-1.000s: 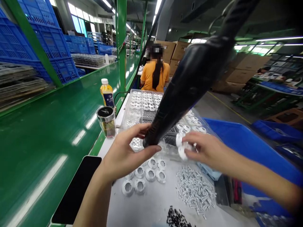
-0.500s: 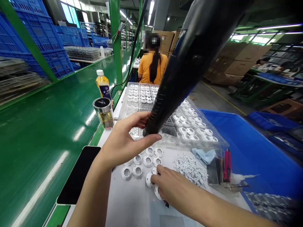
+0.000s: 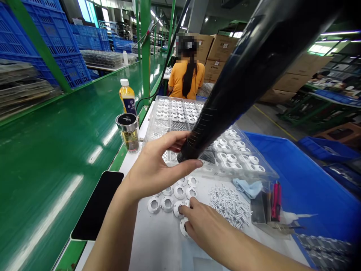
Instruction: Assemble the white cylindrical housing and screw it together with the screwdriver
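My left hand [image 3: 160, 165] is closed round the lower end of a thick black cylindrical tool [image 3: 225, 94], which slants up to the right close to the camera. Its thumb lies below the tip, with the other fingers partly behind. Low over the table, my right hand [image 3: 205, 222] has its fingers curled onto a white ring-shaped part [image 3: 177, 209]. Another white ring [image 3: 184, 227] lies under its thumb side. Several similar rings [image 3: 167, 203] lie in rows to the left and beyond. To the right is a heap of small white pieces [image 3: 229, 205].
A clear compartment tray [image 3: 254, 174] of white parts lies behind. At left are a phone [image 3: 98, 205], a lidded jar [image 3: 128, 135], a yellow bottle [image 3: 126, 96] and the green conveyor [image 3: 56, 162]. A blue bin [image 3: 287, 169] stands right; a person in orange [image 3: 180, 77] sits ahead.
My right hand has shifted slightly left and away, bringing a white ring closer to the row. The view has turned a little left. My left hand keeps its grip on the black tool.
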